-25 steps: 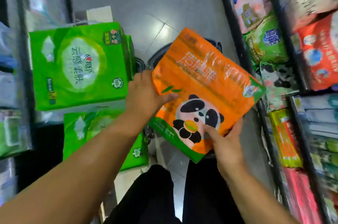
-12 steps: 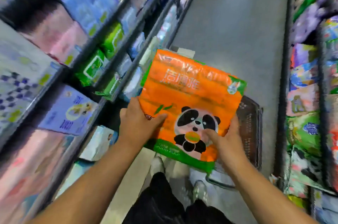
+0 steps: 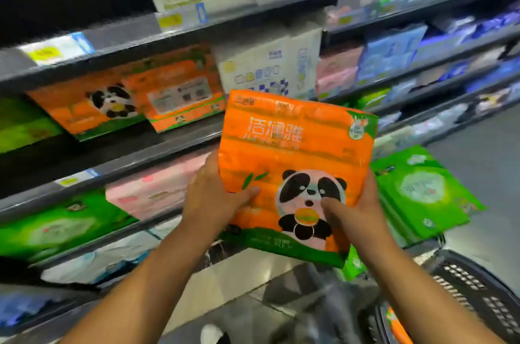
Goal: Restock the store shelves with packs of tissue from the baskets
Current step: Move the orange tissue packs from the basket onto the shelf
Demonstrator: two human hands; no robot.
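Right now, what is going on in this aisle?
A person holds an orange panda tissue pack, the left hand gripping its left edge and the right hand its lower right side. The pack is raised before the shelves, not yet placed; matching orange packs stand there at upper left. A dark basket sits lower right.
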